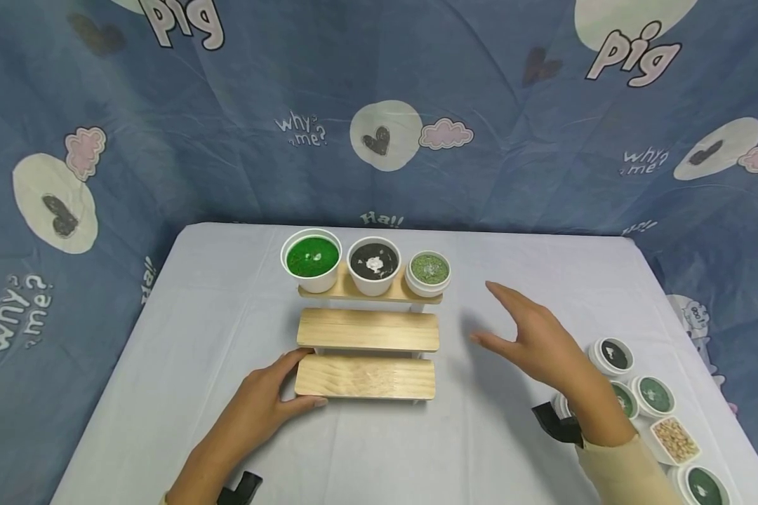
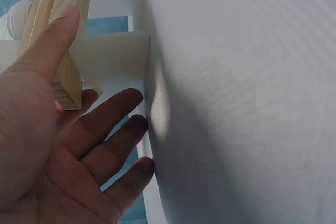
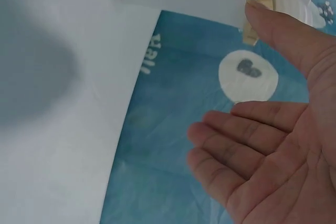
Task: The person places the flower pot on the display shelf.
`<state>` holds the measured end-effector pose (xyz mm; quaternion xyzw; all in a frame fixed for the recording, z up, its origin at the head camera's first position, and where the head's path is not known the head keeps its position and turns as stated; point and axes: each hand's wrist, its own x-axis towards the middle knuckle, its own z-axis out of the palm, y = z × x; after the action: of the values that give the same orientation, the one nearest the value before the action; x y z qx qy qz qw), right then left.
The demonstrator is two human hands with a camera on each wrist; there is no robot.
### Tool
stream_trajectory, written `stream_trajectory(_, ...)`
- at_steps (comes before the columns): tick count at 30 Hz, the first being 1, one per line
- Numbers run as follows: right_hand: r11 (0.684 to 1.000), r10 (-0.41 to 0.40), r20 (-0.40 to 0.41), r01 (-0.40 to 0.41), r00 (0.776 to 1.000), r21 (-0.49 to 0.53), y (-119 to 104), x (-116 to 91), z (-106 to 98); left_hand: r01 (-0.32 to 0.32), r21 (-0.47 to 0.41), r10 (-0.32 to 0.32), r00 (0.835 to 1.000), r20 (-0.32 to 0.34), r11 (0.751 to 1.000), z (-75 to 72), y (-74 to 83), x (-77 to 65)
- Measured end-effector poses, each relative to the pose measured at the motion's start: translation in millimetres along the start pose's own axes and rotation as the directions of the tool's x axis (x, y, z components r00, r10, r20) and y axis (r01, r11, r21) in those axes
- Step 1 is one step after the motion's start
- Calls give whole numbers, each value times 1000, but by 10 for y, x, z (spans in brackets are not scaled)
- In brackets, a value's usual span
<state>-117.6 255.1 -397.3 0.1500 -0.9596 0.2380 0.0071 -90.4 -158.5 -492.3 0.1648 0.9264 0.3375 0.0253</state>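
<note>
A three-tier wooden stand (image 1: 366,376) with white supports stands on the table. My left hand (image 1: 267,400) holds the left end of its lowest board, thumb at the front edge and index finger behind. In the left wrist view the thumb (image 2: 62,35) lies against the wooden board (image 2: 67,85), while the other fingers spread loosely. On the top board sit a white cup of bright green content (image 1: 313,257), a cup of dark content (image 1: 374,261) and a smaller cup of speckled green (image 1: 429,269). To the right of the stand, my right hand (image 1: 540,344) hovers with fingers extended, holding nothing.
At the table's right side stand several small white cups with dark or green content, among them a dark one (image 1: 613,355) and a green one (image 1: 653,395). A square dish of beige pieces (image 1: 674,440) is beside them. Blue printed cloth (image 1: 518,175) hangs behind the white table (image 1: 183,337).
</note>
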Motion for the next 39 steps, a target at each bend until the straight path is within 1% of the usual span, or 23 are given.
stream_trajectory(5, 1000, 22, 5, -22, 1000, -9, 79, -138, -3, -2, -3, 2, 1000, -2, 1000, -2, -4, -6)
stream_trajectory(12, 998, 59, -11, -59, 998, -25, 139, -361, -6, -3, -3, 3, 1000, -2, 1000, -4, 8, -8)
stream_trajectory(18, 998, 37, -43, -39, 998, -44, 167, -519, 13, 1, -10, -1, 1000, -1, 1000, -15, 14, -3)
stream_trajectory(20, 998, 43, -47, -45, 998, -45, 173, -561, 19, 4, -12, -3, 1000, 3, 1000, -17, 13, 1)
stream_trajectory(26, 995, 91, -34, -93, 995, -46, 208, -668, 14, 1, -10, -1, 1000, 2, 1000, -17, 9, 28)
stream_trajectory(31, 990, 135, -11, -136, 991, -41, 273, -793, 20, -7, 9, 7, 1000, -6, 1000, -2, -4, 10)
stream_trajectory(39, 974, 204, 14, -202, 979, -98, 359, -1003, 45, -11, 9, 11, 1000, -15, 1000, 2, -6, -9)
